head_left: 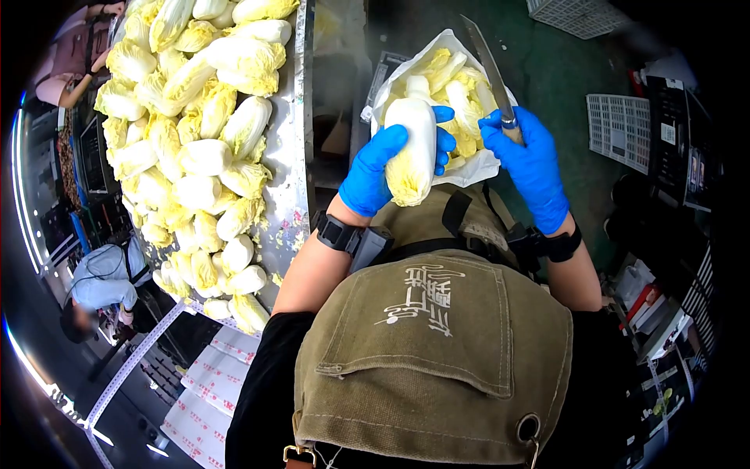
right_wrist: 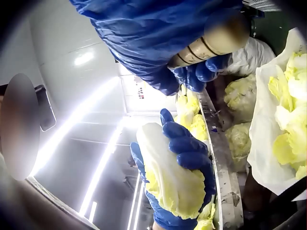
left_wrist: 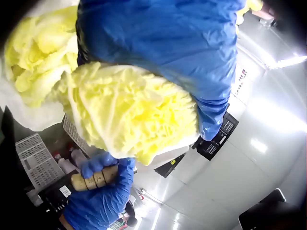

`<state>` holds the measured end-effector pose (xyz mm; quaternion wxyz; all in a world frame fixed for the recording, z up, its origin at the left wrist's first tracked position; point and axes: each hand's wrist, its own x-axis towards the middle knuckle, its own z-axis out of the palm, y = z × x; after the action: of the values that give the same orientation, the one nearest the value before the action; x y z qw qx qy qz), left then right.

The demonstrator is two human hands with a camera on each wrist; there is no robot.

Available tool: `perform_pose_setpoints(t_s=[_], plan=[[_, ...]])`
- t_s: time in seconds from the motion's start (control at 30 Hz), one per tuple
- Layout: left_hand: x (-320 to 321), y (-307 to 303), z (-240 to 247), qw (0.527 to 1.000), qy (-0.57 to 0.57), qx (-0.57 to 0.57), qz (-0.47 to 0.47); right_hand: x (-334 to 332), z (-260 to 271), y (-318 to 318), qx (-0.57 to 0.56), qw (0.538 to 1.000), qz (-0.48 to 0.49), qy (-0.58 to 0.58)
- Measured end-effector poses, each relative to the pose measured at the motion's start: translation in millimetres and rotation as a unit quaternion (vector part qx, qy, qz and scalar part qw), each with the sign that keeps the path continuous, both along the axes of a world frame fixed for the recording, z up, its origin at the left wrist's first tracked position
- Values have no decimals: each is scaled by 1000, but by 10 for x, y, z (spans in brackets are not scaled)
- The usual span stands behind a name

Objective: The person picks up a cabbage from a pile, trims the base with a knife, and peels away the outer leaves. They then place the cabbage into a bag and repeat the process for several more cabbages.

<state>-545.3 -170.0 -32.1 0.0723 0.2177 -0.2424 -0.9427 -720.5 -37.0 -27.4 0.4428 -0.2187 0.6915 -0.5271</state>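
My blue-gloved left hand (head_left: 367, 178) grips a napa cabbage (head_left: 412, 144), its thumb on one side and fingers around the other. The pale stem end points away from me and the yellow leafy end toward me. In the left wrist view the cabbage's frilly leaves (left_wrist: 129, 110) show close up. To the right, my gloved right hand (head_left: 535, 164) holds a knife (head_left: 489, 66) by its handle (right_wrist: 204, 48), with the long blade pointing up and away, apart from the cabbage. Beneath and beyond both hands is a white-lined container (head_left: 476, 170) holding yellow leaves and cabbage pieces.
A metal table (head_left: 291, 205) on the left bears a large heap of napa cabbages (head_left: 199, 156). Plastic crates (head_left: 619, 129) stand on the floor to the right and at the far end. Two other people (head_left: 109, 273) are beyond the table.
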Motion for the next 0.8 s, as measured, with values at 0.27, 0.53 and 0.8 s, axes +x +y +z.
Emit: perform_pose_setpoints(t_s=[0.27,0.53,0.8], plan=[[31,24,100,955,22,-297,18,252,457,-97,-119,992,33,-38],[28,-21,237,945,33,-323,-33,261,624,-268,-104,993,-9,-47],[-35,-361,513,970,138,131,152,5,223,-172,-62,984,-55,-158]])
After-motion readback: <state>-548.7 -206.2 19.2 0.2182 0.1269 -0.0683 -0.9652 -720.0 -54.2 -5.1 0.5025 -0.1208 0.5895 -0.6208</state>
